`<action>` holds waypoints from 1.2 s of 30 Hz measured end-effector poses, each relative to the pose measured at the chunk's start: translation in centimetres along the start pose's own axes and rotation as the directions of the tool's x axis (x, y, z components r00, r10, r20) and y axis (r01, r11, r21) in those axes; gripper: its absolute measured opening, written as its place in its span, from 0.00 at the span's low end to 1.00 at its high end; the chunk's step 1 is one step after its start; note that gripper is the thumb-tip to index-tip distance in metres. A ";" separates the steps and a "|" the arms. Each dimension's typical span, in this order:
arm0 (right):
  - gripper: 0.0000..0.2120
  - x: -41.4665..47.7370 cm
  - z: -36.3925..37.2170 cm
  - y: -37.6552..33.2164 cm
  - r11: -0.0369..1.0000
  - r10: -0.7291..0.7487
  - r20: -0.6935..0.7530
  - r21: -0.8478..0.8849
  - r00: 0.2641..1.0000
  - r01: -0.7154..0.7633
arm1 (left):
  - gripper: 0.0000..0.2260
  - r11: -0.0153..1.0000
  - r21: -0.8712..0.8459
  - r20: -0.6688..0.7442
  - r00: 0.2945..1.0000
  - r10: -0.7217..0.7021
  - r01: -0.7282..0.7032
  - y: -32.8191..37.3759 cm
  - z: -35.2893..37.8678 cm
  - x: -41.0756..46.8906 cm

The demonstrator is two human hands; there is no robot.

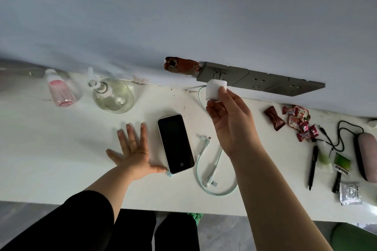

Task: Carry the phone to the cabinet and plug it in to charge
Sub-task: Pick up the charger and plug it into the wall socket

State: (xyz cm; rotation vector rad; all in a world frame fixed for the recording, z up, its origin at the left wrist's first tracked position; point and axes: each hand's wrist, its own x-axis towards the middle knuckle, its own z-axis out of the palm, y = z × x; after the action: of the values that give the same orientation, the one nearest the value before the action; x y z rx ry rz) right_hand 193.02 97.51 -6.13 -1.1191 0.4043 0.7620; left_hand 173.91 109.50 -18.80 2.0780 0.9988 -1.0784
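A phone (175,143) with a dark screen lies face up on the white cabinet top (61,159). My left hand (134,151) rests flat beside it, fingers spread, thumb touching the phone's lower left corner. My right hand (228,120) grips a white charger block (215,89) by its sides, its prongs at the leftmost socket of the grey wall outlet strip (261,79). A pale green cable (212,169) with several connector tips runs from the charger and loops on the top just right of the phone.
A pink bottle (61,89) and a clear pump bottle (112,93) stand at the back left. Candy wrappers (293,122), pens (313,167), a pink case (367,155) with a black cord and a foil sachet (349,193) lie at the right.
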 end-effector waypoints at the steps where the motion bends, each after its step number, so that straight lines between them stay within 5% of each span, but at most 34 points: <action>1: 0.04 0.1 -0.1 0.0 1.000 -0.006 -0.004 -0.005 1.000 0.006 | 0.66 1.000 0.000 -0.001 1.000 0.003 -0.003 0.0 0.0 0.0; 30: 0.02 -0.5 0.7 0.5 0.986 -0.060 0.018 0.156 0.998 0.056 | 0.65 1.000 -0.011 -0.009 1.000 0.023 -0.023 -0.2 0.2 0.0; 36: 0.08 -0.3 0.8 0.9 0.985 -0.084 -0.005 0.153 0.996 0.084 | 0.65 1.000 -0.013 -0.010 1.000 0.024 -0.024 -0.2 0.3 0.0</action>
State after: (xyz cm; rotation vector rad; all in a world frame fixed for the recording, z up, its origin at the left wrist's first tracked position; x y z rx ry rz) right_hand 192.14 98.33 -6.21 -0.9852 0.4054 0.6463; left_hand 173.58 109.37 -18.96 2.0816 0.9805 -1.0477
